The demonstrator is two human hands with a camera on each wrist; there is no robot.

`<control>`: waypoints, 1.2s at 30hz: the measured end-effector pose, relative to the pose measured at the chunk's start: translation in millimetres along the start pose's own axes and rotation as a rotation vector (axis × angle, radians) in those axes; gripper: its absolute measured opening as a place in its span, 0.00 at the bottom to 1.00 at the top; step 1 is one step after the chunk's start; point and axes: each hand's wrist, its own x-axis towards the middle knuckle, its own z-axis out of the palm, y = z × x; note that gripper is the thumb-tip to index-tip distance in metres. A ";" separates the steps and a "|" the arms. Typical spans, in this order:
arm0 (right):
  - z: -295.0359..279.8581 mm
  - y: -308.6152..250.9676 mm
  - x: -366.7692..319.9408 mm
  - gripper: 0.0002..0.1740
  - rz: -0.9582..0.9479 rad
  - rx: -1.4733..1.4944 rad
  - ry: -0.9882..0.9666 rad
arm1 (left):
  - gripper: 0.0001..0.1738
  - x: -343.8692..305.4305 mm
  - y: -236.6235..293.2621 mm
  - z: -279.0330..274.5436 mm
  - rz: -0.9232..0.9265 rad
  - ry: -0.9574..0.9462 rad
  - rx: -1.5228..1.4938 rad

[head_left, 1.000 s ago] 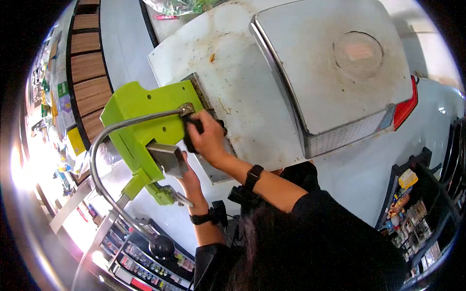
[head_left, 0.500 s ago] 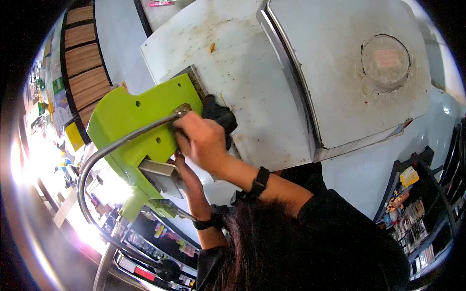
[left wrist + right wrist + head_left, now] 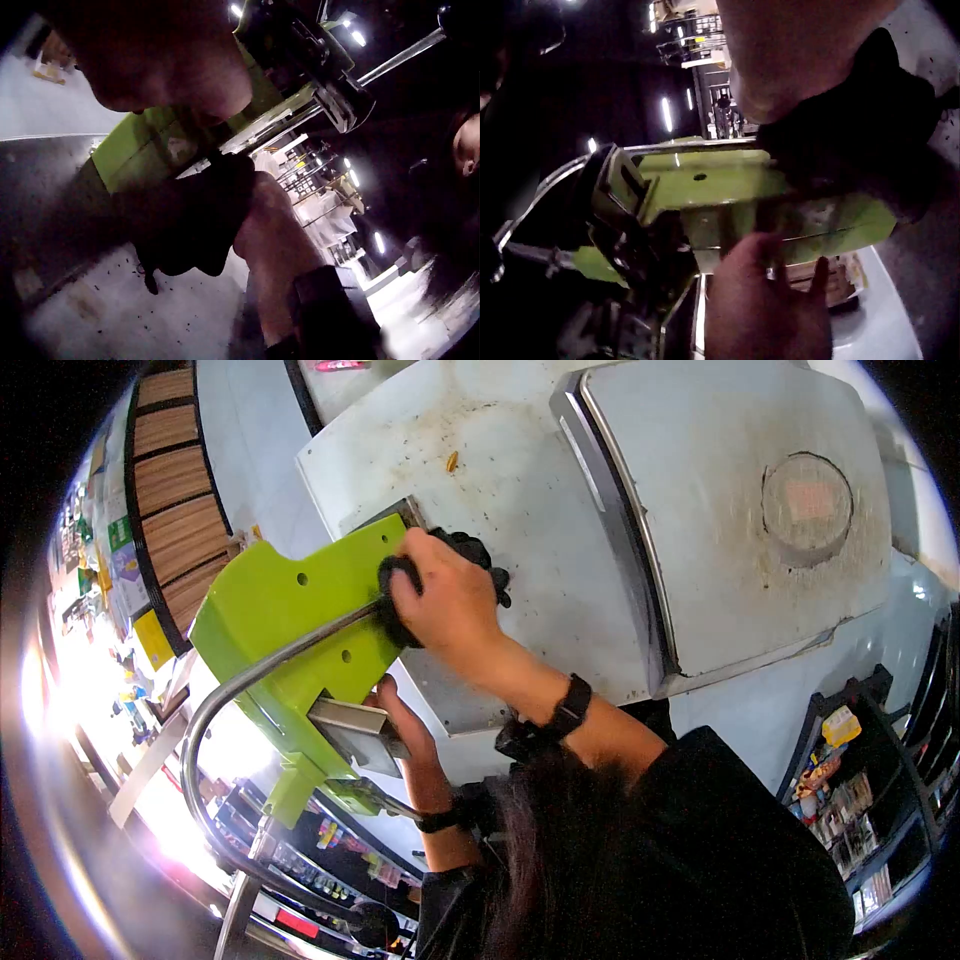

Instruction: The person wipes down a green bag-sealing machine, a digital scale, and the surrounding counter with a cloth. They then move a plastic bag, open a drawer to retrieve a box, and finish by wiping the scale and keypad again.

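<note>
In the head view my right hand point(image 3: 450, 600) grips a bunched black cloth point(image 3: 468, 550) against the end of a lime-green machine body point(image 3: 270, 610). A bent metal rod point(image 3: 280, 657) runs over this body, and the cloth covers the rod's near end. Below it, my left hand point(image 3: 412, 730) rests along the side of the green body, beside a metal block point(image 3: 355, 730). From the right wrist, the left hand's fingers point(image 3: 757, 251) look extended against the green side. The left wrist view is dark, with the cloth point(image 3: 195, 217) a black shape under the right hand point(image 3: 274, 225).
The green body stands on a stained white tabletop point(image 3: 520, 470) with crumbs on it. A large grey-white box point(image 3: 730, 430) with a round mark stands at the right. Shelves of packaged goods point(image 3: 845, 800) stand at far right. A black knob point(image 3: 375, 925) ends the rod.
The right hand and cloth have moved over the green body, first leftward, then up toward its far corner, covering the rod's end. The left hand stays by the block. The head view has shifted slightly.
</note>
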 end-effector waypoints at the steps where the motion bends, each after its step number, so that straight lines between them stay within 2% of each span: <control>1: -1.7 5.3 2.3 0.07 -0.004 -0.001 -0.006 | 0.27 -1.1 1.7 0.2 -0.032 -0.003 0.012; 3: -2.6 18.1 12.3 0.10 -0.030 -0.131 -0.034 | 0.28 4.3 -19.0 -10.8 -0.001 -0.041 0.004; 5: -12.6 14.3 22.9 0.10 -0.009 -0.111 -0.005 | 0.28 7.0 -20.7 -8.2 0.019 -0.013 0.073; 7: -16.1 8.6 24.8 0.09 -0.032 0.159 -0.035 | 0.27 8.6 -23.2 -5.6 0.041 -0.016 -0.018; 9: -3.7 -4.2 12.7 0.09 -0.205 0.171 -0.167 | 0.24 8.5 -23.9 -9.5 0.059 -0.080 -0.024; 11: -1.9 -4.4 7.6 0.10 -0.009 0.175 -0.111 | 0.23 11.6 -33.3 -11.3 0.035 -0.043 -0.022; 13: 0.5 6.8 10.6 0.09 0.021 0.107 -0.086 | 0.23 13.8 -35.0 -5.5 0.023 0.009 -0.046; 15: 1.6 27.3 3.9 0.08 0.078 0.043 -0.058 | 0.22 6.9 -25.6 -11.0 0.049 -0.040 0.111; 17: -10.4 36.6 12.0 0.09 0.138 -0.052 -0.023 | 0.23 2.6 -13.2 -6.0 0.101 -0.059 0.063; 19: -13.7 40.4 20.3 0.10 0.185 -0.037 -0.025 | 0.24 2.6 -13.5 -5.4 0.052 -0.029 0.074; 21: -15.5 16.7 40.6 0.11 0.118 0.126 -0.013 | 0.24 8.5 -12.8 2.6 0.045 -0.023 0.012; 22: -6.5 14.0 53.5 0.12 -0.064 0.210 0.020 | 0.24 6.1 -10.3 1.6 0.024 -0.038 0.027; 23: -10.3 -8.2 62.1 0.11 -0.125 0.257 -0.079 | 0.24 5.3 -8.3 -1.0 0.003 -0.049 0.048; 25: 3.7 -32.0 70.2 0.09 -0.508 0.283 -0.217 | 0.24 8.8 -18.9 -1.9 0.050 -0.022 -0.005; 27: 10.1 -44.9 69.7 0.11 -0.619 0.205 -0.334 | 0.24 6.5 -15.6 -0.5 0.031 -0.018 0.045; 28: 10.7 -37.7 70.5 0.12 -0.596 0.185 -0.315 | 0.24 10.5 -34.0 -5.6 0.075 0.054 0.104; 29: 18.3 -22.1 69.7 0.11 -0.513 0.139 -0.317 | 0.24 9.9 -28.9 -5.3 0.070 0.060 0.108; 31: 30.3 7.3 70.5 0.10 -0.197 0.069 -0.297 | 0.23 6.1 -13.0 1.1 0.072 -0.017 0.123; 36: 43.2 51.6 74.7 0.10 -0.171 -0.088 -0.244 | 0.23 6.1 -21.2 0.2 -0.082 0.091 0.189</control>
